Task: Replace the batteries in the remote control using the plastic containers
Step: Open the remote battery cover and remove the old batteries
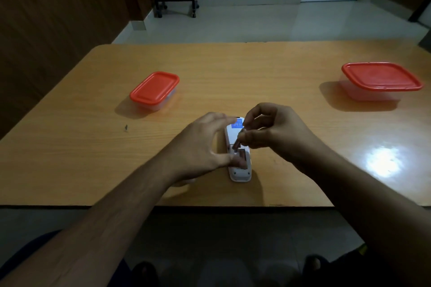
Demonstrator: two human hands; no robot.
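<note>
Remote control (235, 137): face down at table's (233, 65) near edge, compartment open. Left hand (200, 144) braces it, thumb inside; right hand (272, 128) pinches a battery (apparently extracting). Next: open a container; small (154, 89) left, large (381, 79) right, both lidded.

Remote control (234, 137) battery bay behind fingers (240, 141), contents unclear
</note>
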